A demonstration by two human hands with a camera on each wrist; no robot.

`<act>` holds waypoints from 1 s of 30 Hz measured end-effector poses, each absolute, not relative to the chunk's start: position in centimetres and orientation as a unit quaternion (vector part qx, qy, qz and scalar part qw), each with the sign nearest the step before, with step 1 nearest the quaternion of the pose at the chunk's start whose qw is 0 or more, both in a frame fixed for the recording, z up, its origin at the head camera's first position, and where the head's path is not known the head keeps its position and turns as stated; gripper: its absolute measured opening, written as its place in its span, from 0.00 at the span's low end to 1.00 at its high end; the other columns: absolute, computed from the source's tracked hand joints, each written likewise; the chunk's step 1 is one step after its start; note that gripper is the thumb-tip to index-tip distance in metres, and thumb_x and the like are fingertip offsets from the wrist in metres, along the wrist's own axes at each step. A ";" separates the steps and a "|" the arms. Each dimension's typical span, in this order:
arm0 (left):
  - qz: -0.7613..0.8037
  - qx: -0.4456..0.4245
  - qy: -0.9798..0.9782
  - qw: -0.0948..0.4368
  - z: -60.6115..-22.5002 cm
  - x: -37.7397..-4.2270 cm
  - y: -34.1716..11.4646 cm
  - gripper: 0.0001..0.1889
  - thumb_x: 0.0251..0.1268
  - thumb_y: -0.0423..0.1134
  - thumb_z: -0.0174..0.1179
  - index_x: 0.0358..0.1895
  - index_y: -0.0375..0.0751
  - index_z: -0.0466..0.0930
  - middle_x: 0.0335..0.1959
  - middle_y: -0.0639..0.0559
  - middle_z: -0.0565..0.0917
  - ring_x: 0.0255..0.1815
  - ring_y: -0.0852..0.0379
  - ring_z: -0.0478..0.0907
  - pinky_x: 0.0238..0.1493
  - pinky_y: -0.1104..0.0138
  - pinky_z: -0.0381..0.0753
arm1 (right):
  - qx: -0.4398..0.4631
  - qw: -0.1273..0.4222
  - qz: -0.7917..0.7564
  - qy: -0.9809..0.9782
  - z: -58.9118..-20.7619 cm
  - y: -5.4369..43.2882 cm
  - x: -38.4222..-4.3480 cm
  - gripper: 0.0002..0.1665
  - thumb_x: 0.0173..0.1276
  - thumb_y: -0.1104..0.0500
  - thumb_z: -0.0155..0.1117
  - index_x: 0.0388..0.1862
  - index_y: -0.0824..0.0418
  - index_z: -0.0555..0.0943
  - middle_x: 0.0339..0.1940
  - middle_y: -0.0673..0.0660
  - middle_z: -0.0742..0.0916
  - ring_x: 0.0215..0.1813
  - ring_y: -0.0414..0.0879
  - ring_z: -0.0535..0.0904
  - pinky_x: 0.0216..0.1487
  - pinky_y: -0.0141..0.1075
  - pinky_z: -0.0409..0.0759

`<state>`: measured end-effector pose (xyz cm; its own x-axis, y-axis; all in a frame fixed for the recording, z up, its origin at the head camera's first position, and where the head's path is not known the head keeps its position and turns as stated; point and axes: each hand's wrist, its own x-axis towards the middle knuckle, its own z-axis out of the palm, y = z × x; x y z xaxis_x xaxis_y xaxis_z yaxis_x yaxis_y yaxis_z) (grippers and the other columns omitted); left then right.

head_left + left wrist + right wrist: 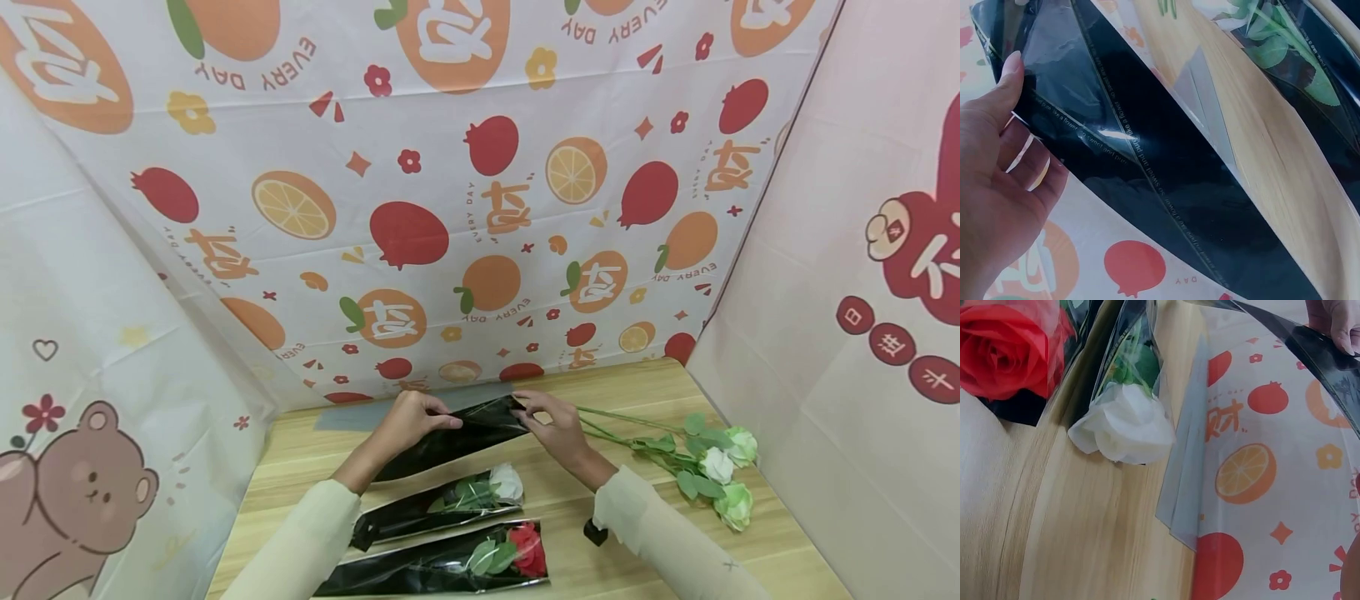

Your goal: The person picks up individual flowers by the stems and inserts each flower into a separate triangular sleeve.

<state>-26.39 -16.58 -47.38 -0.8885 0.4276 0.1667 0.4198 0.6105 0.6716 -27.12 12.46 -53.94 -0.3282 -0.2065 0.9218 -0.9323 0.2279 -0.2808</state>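
A black flower sleeve [427, 450] with a see-through front is raised above the table's far part. My left hand [420, 421] pinches its upper edge between thumb and fingers; in the left wrist view that hand [1007, 162] grips the side of the sleeve [1166, 162]. At the sleeve's right end, my right hand [555, 425] holds the edge with thumb and fingertips. No flower shows inside. The right wrist view has only part of the sleeve [1322, 359] at upper right, with my left hand [1338, 322] on it.
Nearer me lie two wrapped flowers, a white rose [506, 483] and a red rose [528, 550]. Loose pale flowers [716, 467] with green stems lie on the right. Flat grey sheets [348, 417] lie along the back, before a printed cloth wall [420, 150].
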 end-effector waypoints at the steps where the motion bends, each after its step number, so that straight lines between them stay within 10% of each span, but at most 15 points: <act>1: 0.373 0.235 0.897 0.006 -47.4 -26.4 -16.6 0.06 0.59 0.49 0.75 0.29 0.53 0.93 0.28 0.58 0.92 0.26 0.68 0.83 0.31 0.72 0.79 | 0.421 0.392 0.458 -0.677 -54.0 12.5 -27.1 0.19 0.47 0.82 0.77 0.32 0.63 0.85 0.43 0.67 0.92 0.42 0.57 0.91 0.38 0.34 0.87; 5: 0.368 0.237 0.899 0.005 -47.3 -26.3 -16.6 0.06 0.59 0.48 0.75 0.30 0.52 0.94 0.28 0.58 0.92 0.27 0.65 0.84 0.31 0.72 0.79 | 0.406 0.302 0.460 -0.730 -53.8 12.6 -26.8 0.13 0.55 0.71 0.81 0.38 0.59 0.91 0.45 0.62 0.93 0.44 0.49 0.91 0.40 0.33 0.87; 13: 0.352 0.270 0.896 0.011 -46.7 -25.9 -15.7 0.05 0.62 0.44 0.74 0.33 0.48 0.94 0.29 0.54 0.92 0.17 0.56 0.81 0.27 0.73 0.78 | 0.256 -0.052 0.497 -0.827 -52.5 12.2 -26.5 0.10 0.69 0.45 0.73 0.43 0.45 0.93 0.41 0.49 0.94 0.34 0.39 0.86 0.36 0.33 0.82; 26: 0.335 0.301 0.893 0.014 -46.8 -25.9 -15.6 0.08 0.59 0.45 0.76 0.26 0.49 0.90 0.25 0.59 0.90 0.20 0.71 0.71 0.26 0.74 0.71 | 0.277 -0.077 0.470 -0.835 -52.2 11.7 -26.9 0.13 0.63 0.47 0.80 0.43 0.51 0.94 0.32 0.49 0.94 0.19 0.31 0.71 0.24 0.29 0.70; 30: 0.339 0.299 0.892 0.022 -47.1 -25.9 -16.0 0.07 0.59 0.46 0.76 0.28 0.51 0.91 0.27 0.59 0.90 0.23 0.71 0.76 0.29 0.74 0.76 | 0.271 -0.071 0.456 -0.845 -52.1 11.7 -27.0 0.22 0.57 0.45 0.83 0.50 0.48 0.91 0.44 0.46 0.94 0.33 0.32 0.81 0.36 0.31 0.79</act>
